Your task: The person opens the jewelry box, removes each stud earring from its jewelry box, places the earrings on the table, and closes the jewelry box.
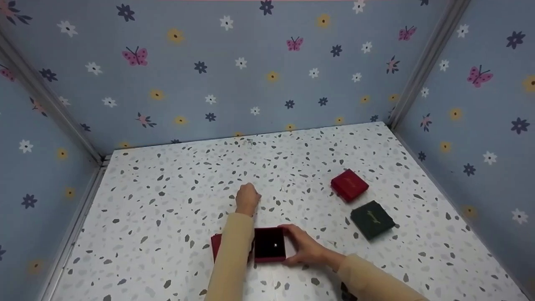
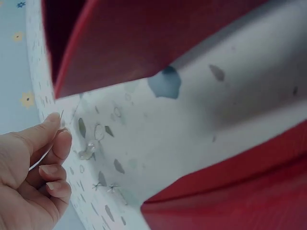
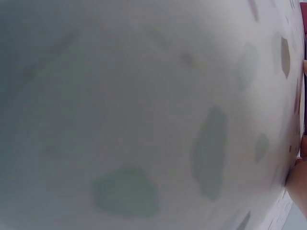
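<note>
My left hand (image 1: 248, 198) is beyond the jewellery box, close over the tabletop. In the left wrist view its thumb and forefinger pinch a thin, curved silvery earring (image 2: 41, 159), partly hidden by the fingers. My right hand (image 1: 307, 247) grips the right side of the red jewellery box (image 1: 270, 259), which lies uncovered with a dark lining. One tiny shiny piece (image 1: 275, 245) shows inside it. Left of the box, a red lid (image 1: 215, 246) is mostly covered by my left forearm. Small hoop-like jewellery (image 2: 88, 150) and star-shaped pieces (image 2: 112, 188) lie near my left hand.
To the right on the speckled tabletop (image 1: 167, 200) are a closed red box (image 1: 350, 185) and a dark green box (image 1: 372, 220). Flower-patterned panels (image 1: 250, 50) enclose the back and both sides.
</note>
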Motion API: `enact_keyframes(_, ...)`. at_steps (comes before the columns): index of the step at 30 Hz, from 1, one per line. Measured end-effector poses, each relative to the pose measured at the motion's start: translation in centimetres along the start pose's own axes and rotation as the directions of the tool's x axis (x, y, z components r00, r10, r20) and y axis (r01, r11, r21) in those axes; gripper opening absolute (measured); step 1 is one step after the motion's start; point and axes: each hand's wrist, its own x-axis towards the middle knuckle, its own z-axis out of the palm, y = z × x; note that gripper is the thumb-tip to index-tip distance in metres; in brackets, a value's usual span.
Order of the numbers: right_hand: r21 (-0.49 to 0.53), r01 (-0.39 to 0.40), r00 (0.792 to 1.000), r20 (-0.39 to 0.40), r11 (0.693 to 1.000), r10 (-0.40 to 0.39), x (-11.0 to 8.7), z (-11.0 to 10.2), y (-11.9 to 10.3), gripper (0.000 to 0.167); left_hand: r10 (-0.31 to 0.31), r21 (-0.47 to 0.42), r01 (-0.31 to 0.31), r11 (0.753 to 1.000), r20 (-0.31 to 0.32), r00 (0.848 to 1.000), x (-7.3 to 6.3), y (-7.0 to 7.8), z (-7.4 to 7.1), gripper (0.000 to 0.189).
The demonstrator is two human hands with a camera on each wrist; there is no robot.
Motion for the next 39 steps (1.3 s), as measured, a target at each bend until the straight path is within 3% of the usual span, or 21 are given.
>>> enact_keyframes(5,-0.008,-0.017,1.0,0.004,1.0,0.017,-0.1,0.0,-0.1,0.089,0.012,0.02,-0.012,1.0,-0.031,0.999,0.0,0.0,0.2,0.012)
enact_keyframes(13,0.011,-0.011,1.0,0.016,1.0,0.011,-0.1,-0.2,0.1,0.09,0.02,0.054,-0.018,0.998,-0.028,0.999,0.1,0.2,0.3,0.013)
enact_keyframes(21,0.013,0.019,1.0,0.02,1.0,-0.019,0.0,-0.3,-0.1,0.089,0.071,0.088,-0.065,0.994,-0.065,0.995,0.1,0.2,0.4,0.015)
enact_keyframes(27,-0.005,-0.011,1.0,0.024,1.0,0.011,0.0,-0.3,-0.1,0.089,0.052,0.089,-0.051,0.995,-0.01,0.999,0.2,0.7,0.0,0.022)
enact_keyframes(35,0.042,0.001,1.0,0.011,0.999,-0.001,-0.2,-0.9,-2.8,0.085,0.081,0.163,-0.091,0.982,0.069,0.994,0.5,2.4,-1.3,0.028)
enact_keyframes(39,0.024,-0.002,1.0,0.009,1.0,0.002,-0.2,-0.7,-2.3,0.086,0.101,0.185,-0.115,0.976,0.086,0.991,0.2,3.0,-2.0,0.025)
